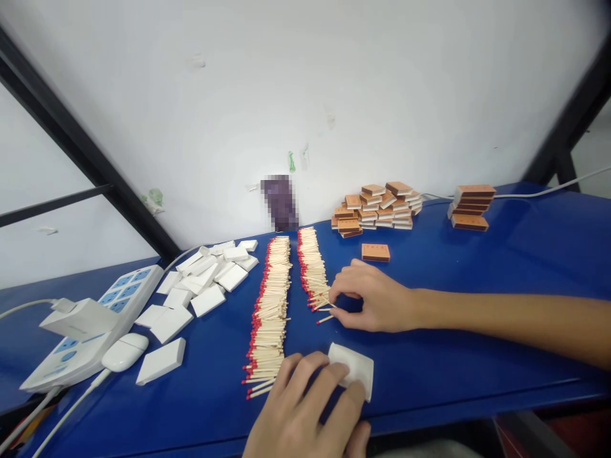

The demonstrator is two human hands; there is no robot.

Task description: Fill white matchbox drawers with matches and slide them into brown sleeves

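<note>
My left hand (315, 407) is closed over a small white matchbox tray (360, 366) near the front edge, its fingers lying across the tray's left side. The thumb is partly hidden under the hand. With thumb and forefinger my right hand (377, 296) pinches at the ends of loose matches (326, 310) at the near end of the shorter row of matches (312, 261). How many matches it grips is too small to tell. Left of that lies a longer row of red-tipped matches (272, 299), reaching down to my left hand's fingers.
White matchbox trays (207, 299) lie heaped at left, by a power strip (124, 292) and a white earphone case (125, 352). Orange matchboxes (377, 207) are piled at the wall. One matchbox (375, 252) lies alone; a stack (472, 207) stands right.
</note>
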